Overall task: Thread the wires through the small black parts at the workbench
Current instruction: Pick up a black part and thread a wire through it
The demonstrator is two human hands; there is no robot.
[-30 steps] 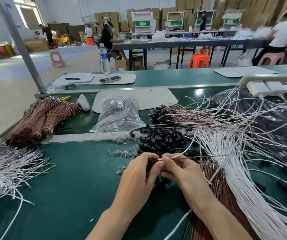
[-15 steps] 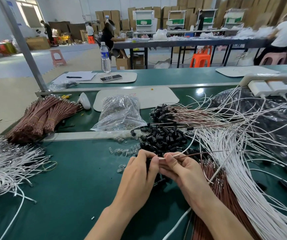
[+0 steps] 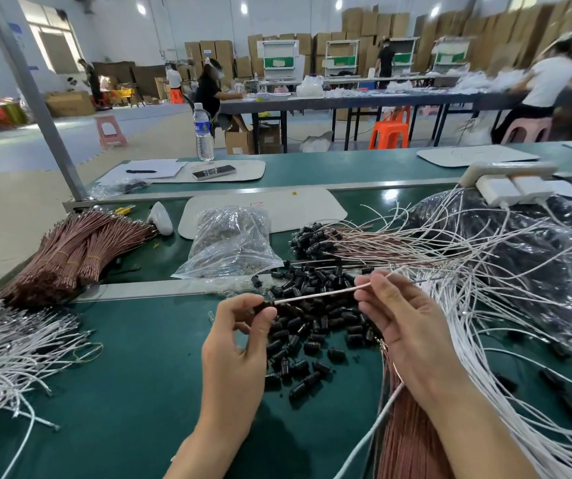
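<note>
My left hand [image 3: 239, 344] pinches a small black part [image 3: 260, 307] between thumb and forefinger. A white wire [image 3: 315, 296] runs from that part up and right to my right hand [image 3: 402, 326], which pinches it near its fingertips. Both hands hover over a heap of loose black parts [image 3: 312, 319] on the green workbench [image 3: 122, 392]. A fan of white wires [image 3: 484, 375] and a bundle of brown wires [image 3: 405, 437] lie under and right of my right hand. Wires with black parts on their ends [image 3: 312, 238] lie farther back.
Tied brown wire bundles [image 3: 77, 250] lie at the back left and a pile of white wires [image 3: 8, 347] at the left edge. A clear bag of small parts [image 3: 232, 240] sits behind the heap. A large plastic bag [image 3: 536, 271] fills the right, under a white power strip [image 3: 509, 183].
My hands have drawn apart: the left with the black part moved left, the right moved right and up, so a stretch of white wire now shows between them.
</note>
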